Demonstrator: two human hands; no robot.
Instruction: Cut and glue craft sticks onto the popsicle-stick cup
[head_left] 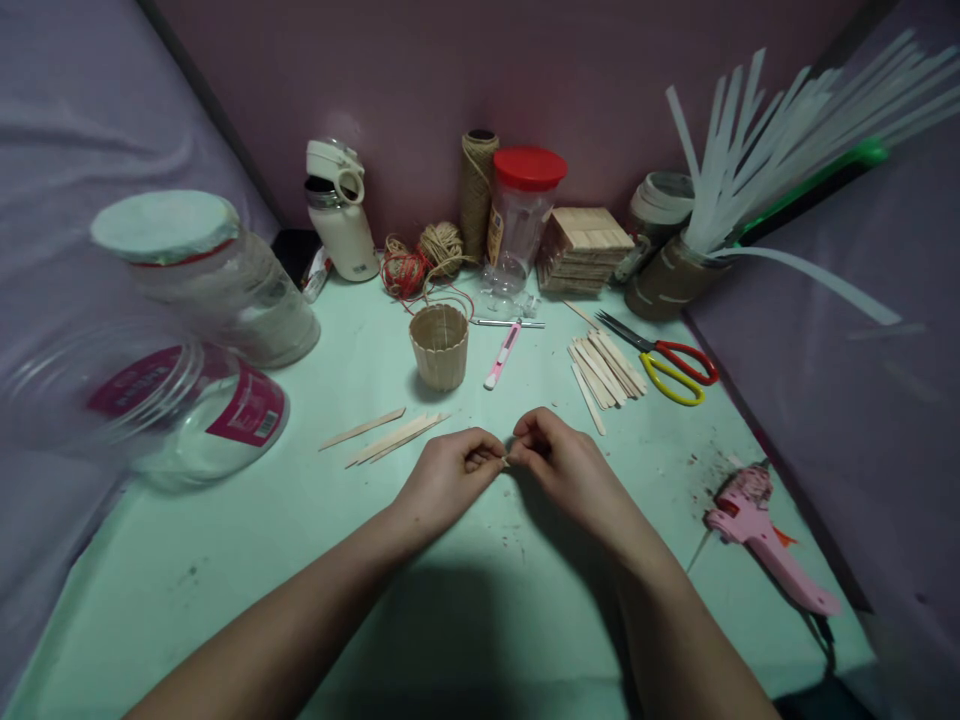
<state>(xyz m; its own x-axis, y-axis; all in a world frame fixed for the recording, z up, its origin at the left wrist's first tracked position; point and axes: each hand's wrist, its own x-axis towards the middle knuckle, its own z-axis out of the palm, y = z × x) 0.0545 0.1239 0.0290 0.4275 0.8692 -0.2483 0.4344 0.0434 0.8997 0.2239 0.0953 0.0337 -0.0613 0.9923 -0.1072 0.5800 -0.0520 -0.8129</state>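
Observation:
My left hand [456, 462] and my right hand [559, 462] meet fingertip to fingertip above the table. Both are closed in a pinch. Between them shows the pale tip of a small wooden stick piece [505, 461], mostly hidden by the fingers. Several thin wooden sticks [397, 442] lie left of my left hand, with cut, pointed ends. Beyond the hands stands a small round cup made of wooden sticks [440, 350]. A pink craft knife [503, 356] rests to its right. Farther right is a pile of flat wooden sticks [609, 370].
Scissors [667, 368] with red and yellow handles lie at right, above a pink glue gun [772, 545]. Glue sticks [735, 170] fill a brown holder. A red-lidded jar [525, 215], twine balls [420, 260] and a bottle [343, 225] line the back. Large jars [247, 400] stand left.

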